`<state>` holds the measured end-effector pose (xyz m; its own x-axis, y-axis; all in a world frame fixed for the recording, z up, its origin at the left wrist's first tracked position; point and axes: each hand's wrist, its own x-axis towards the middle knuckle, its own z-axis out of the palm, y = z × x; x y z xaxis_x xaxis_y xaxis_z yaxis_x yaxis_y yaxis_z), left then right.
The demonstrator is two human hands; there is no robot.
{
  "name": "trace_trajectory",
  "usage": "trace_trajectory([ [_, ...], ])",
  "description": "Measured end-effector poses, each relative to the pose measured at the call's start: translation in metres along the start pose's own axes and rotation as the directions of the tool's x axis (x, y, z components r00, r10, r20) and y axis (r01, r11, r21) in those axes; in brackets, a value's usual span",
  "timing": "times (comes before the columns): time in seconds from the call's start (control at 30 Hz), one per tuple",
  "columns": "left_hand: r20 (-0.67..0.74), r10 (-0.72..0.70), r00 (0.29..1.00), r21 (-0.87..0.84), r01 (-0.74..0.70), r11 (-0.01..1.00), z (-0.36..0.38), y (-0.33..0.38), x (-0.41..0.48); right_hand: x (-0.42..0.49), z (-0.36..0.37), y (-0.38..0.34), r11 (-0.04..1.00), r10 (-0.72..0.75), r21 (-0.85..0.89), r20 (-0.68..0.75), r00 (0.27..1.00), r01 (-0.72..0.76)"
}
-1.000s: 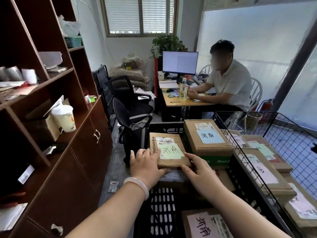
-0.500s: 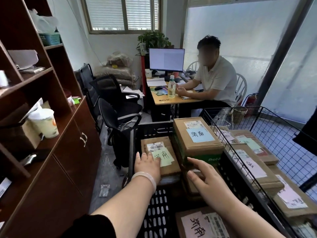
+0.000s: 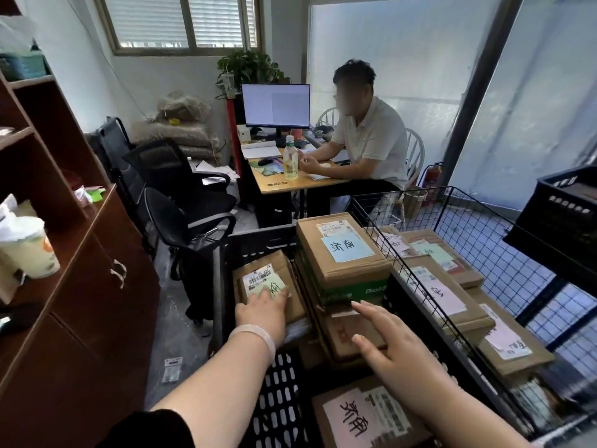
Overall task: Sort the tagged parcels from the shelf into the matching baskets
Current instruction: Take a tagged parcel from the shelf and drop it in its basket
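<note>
Left hand (image 3: 261,313) lies flat, ungripping, on the green-tagged parcel (image 3: 281,269); right hand (image 3: 397,354) (fingers straight, empty) just beside it.

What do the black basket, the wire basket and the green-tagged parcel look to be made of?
Black basket: moulded plastic, matte, with rows of slotted holes.
Wire basket: thin metal wire grid, probably black-coated.
Green-tagged parcel: brown cardboard with a dull surface and a folded flap.

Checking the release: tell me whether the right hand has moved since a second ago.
Yes. The right hand has left the green-tagged parcel, shifting right, in front of the blue-tagged parcel.
</note>
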<state>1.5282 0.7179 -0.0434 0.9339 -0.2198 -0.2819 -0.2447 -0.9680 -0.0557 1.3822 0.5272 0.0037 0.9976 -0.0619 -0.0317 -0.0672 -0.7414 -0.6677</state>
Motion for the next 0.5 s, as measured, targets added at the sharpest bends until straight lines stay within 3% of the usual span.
trace_trajectory([
  [0.1,-0.067,0.049,0.997,-0.028,-0.051,0.998,-0.012,0.003,-0.011,-0.012,-0.01,0.001,0.994,0.0,-0.113,-0.025,1.0,-0.002],
  [0.27,-0.313,0.103,0.944,-0.112,-0.144,0.983,-0.038,0.02,-0.061,-0.048,-0.037,0.005,0.967,0.008,-0.251,-0.111,0.994,-0.036],
  [0.37,-0.473,0.221,0.853,-0.131,-0.316,0.94,-0.044,0.048,-0.104,-0.081,-0.053,0.019,0.946,0.016,-0.314,-0.194,0.981,-0.077],
  [0.5,-0.567,0.458,0.685,-0.003,-0.557,0.83,-0.05,0.115,-0.15,-0.136,-0.08,0.045,0.909,0.07,-0.368,-0.323,0.944,-0.193],
])
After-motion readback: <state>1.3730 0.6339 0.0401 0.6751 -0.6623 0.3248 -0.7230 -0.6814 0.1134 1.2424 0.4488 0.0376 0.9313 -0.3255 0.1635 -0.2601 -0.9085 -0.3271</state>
